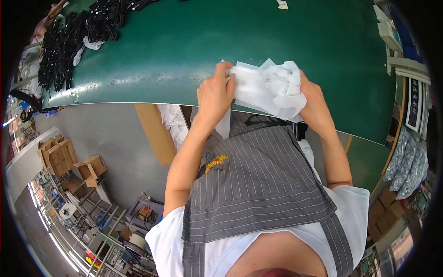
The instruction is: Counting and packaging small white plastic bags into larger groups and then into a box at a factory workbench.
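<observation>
Over the near edge of the green table, a bunch of thin, whitish, see-through plastic bags (265,85) spans the gap between my two hands. Its left part lies fairly flat, while the right part is crumpled and folded. My left hand (215,93) pinches the left end between thumb and fingers, and a strip of the same film hangs below it. Closed around the crumpled end is my right hand (316,104), its fingertips hidden behind the film. The number of layers cannot be made out.
Coiled black cables (99,25) lie heaped on the green tabletop (184,41) at the far left. Below the table edge stands an open cardboard box (154,134) with white film inside. Clear bags (408,159) hang at the right; cartons (60,157) stand at the left.
</observation>
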`<state>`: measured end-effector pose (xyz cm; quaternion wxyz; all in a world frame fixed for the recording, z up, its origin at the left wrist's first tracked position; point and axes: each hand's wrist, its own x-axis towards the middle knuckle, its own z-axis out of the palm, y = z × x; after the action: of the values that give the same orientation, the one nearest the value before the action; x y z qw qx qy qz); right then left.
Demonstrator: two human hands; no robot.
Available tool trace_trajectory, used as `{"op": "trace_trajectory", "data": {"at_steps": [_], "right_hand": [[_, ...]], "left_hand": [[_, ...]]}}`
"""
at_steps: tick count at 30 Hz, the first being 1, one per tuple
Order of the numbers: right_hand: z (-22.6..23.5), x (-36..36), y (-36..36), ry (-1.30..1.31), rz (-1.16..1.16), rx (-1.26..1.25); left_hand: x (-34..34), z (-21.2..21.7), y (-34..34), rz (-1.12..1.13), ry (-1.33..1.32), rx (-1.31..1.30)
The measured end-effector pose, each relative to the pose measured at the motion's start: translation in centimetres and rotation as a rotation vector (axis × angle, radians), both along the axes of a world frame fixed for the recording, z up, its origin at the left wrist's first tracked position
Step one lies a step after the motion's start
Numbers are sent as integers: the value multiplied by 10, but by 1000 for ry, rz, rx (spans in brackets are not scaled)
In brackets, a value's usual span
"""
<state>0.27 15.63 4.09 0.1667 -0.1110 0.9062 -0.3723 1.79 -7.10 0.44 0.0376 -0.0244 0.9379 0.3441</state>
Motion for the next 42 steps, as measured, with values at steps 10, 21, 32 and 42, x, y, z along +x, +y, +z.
{"op": "trace_trajectory", "data": {"at_steps": [10, 21, 32, 42], "right_hand": [[-22, 21, -44, -4, 6, -393], [17, 0, -31, -397, -287, -869], [20, -3, -75, -174, -101, -804], [12, -5, -52, -230, -279, -752]], "left_hand": [[-11, 0, -9, -32, -109, 137], [-4, 45, -14, 307, -37, 1103], [-3, 50, 12, 323, 432, 924], [9, 53, 4, 286, -122, 1015]]}}
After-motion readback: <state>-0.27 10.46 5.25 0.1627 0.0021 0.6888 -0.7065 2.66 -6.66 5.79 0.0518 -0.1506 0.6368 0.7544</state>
